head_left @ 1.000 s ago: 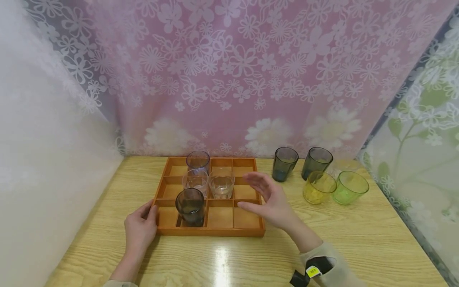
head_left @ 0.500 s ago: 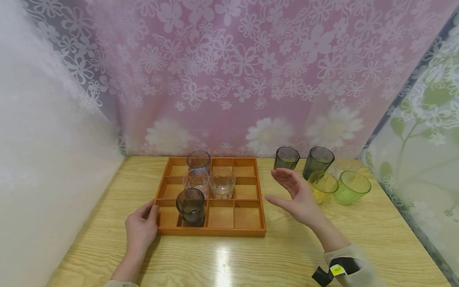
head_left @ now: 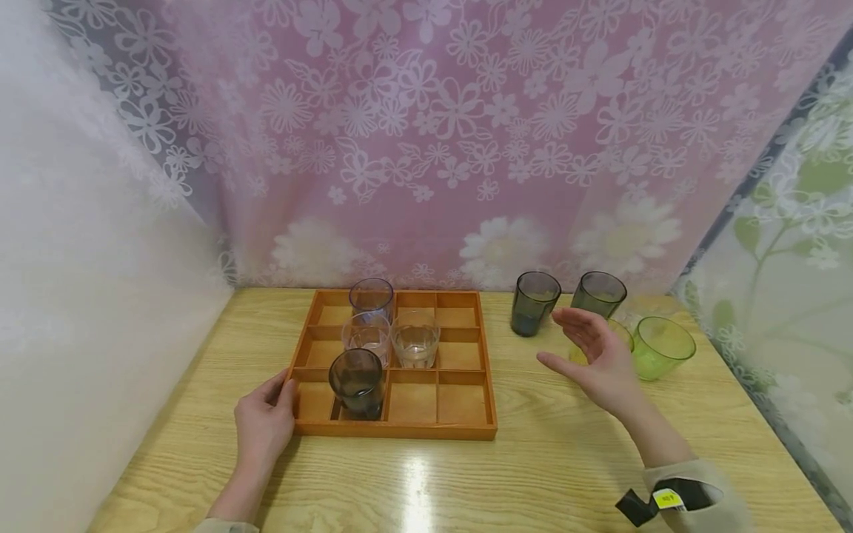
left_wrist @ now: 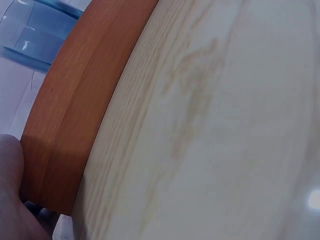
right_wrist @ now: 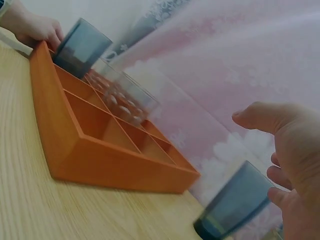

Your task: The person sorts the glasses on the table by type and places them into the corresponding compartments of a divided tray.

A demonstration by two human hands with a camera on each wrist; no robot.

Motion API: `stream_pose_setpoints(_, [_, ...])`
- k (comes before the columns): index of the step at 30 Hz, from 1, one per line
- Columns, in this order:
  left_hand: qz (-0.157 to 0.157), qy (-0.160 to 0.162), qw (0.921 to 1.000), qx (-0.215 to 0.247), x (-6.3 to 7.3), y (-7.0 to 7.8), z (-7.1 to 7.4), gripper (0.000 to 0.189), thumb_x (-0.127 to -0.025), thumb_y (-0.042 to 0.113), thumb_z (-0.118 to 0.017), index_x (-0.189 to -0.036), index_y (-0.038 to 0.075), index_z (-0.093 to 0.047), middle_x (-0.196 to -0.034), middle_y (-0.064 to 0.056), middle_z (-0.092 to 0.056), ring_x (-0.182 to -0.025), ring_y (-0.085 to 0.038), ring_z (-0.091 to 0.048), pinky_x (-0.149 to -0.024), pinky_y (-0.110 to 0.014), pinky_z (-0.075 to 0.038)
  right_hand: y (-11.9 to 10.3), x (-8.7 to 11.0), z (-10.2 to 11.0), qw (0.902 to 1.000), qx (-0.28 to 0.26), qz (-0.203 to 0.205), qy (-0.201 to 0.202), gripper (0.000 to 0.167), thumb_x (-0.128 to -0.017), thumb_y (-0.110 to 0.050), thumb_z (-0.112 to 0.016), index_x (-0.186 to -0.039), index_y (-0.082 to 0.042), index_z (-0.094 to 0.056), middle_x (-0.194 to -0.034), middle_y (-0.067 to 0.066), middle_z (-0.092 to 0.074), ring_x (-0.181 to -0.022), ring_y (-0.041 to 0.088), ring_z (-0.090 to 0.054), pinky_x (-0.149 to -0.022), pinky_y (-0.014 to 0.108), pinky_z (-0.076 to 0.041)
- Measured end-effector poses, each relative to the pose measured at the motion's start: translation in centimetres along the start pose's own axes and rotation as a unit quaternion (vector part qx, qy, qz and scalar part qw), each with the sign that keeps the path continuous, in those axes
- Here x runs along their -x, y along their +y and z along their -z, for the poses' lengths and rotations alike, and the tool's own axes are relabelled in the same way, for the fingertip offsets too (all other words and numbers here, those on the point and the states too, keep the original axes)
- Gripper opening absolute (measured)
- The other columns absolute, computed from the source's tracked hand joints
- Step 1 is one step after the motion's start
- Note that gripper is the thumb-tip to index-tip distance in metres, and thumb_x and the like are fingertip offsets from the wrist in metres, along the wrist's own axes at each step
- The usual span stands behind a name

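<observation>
My left hand grips the near left side of a divided wooden tray, thumb on its wall in the left wrist view. Inside the tray stand a dark grey glass at the front, two clear glasses in the middle row and a blue-tinted glass at the back. My right hand is empty, thumb and fingers spread apart, to the right of the tray. It partly covers a yellow glass. Two more dark glasses stand just beyond its fingers.
A green glass stands to the right of my right hand, with a faint clear glass behind it. A flowered pink curtain closes off the back of the wooden table. Pale cloths hang at both sides.
My right hand has moved right, from over the tray to the glasses on the table, its fingers still spread. The left hand stays on the tray.
</observation>
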State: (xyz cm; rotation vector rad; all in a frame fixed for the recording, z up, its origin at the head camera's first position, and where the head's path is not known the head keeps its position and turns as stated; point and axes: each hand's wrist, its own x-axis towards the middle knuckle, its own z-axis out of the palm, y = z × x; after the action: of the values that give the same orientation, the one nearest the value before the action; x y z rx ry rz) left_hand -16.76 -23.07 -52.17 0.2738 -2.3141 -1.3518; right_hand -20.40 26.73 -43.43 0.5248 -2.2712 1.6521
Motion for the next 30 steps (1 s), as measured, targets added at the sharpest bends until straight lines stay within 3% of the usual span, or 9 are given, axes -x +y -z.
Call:
stream_pose_setpoints(7, [0.003, 0.001, 1.0, 0.001, 0.0, 0.0, 0.1, 0.028, -0.104, 0.005, -0.067, -0.129, -0.008, -0.072, -0.114, -0.026, -0.074, -0.105, -0.035, -0.072, -0.073, -0.003, -0.046, 0.5, 0.2, 1.9, 0.9996, 0.007, -0.015, 0.022, 0.067, -0.084, 0.017, -0.081, -0.143, 0.011, -0.05, -0.135, -0.002, -0.064, -0.125, 0.007, -0.059, -0.105, 0.018, -0.045])
stream_pose_setpoints(14, [0.003, 0.0, 1.0, -0.001, 0.1, 0.1, 0.1, 0.029, -0.105, 0.006, -0.066, -0.129, -0.008, -0.072, -0.115, -0.026, -0.074, -0.106, -0.035, -0.072, -0.074, -0.003, -0.046, 1.5, 0.5, 3.5, 0.9973, 0.053, -0.025, 0.044, 0.069, -0.083, 0.012, -0.085, -0.144, 0.006, -0.053, -0.135, -0.007, -0.062, -0.13, 0.005, -0.056, -0.105, 0.014, -0.043])
stream_pose_setpoints(19, [0.001, -0.001, 1.0, 0.0, 0.1, 0.1, 0.2, 0.028, -0.104, 0.006, -0.067, -0.128, -0.008, -0.072, -0.114, -0.026, -0.075, -0.104, -0.036, -0.072, -0.073, -0.003, -0.046, 2.4, 0.8, 4.6, 0.9921, 0.095, -0.059, 0.059, 0.072, -0.086, 0.002, -0.087, -0.149, 0.0, -0.052, -0.146, 0.006, -0.058, -0.141, 0.009, -0.048, -0.109, 0.012, -0.037])
stream_pose_setpoints(24, [0.001, -0.004, 1.0, 0.003, 0.0, 0.1, 0.1, 0.029, -0.105, 0.006, -0.067, -0.129, -0.008, -0.072, -0.115, -0.026, -0.074, -0.105, -0.036, -0.072, -0.074, -0.003, -0.047, 3.2, 1.2, 5.5, 0.9849, 0.135, -0.089, 0.062, 0.08, -0.089, -0.009, -0.088, -0.155, 0.0, -0.046, -0.154, 0.021, -0.049, -0.15, 0.023, -0.04, -0.109, 0.007, -0.032])
stream_pose_setpoints(30, [0.003, -0.007, 1.0, 0.002, 0.0, 0.1, 0.1, 0.029, -0.105, 0.007, -0.066, -0.13, -0.008, -0.071, -0.116, -0.027, -0.074, -0.106, -0.036, -0.072, -0.074, -0.003, -0.046, 3.8, 1.5, 6.2, 0.981, 0.153, -0.102, 0.063, 0.086, -0.09, -0.014, -0.088, -0.16, -0.001, -0.041, -0.158, 0.024, -0.045, -0.151, 0.041, -0.035, -0.11, 0.008, -0.03])
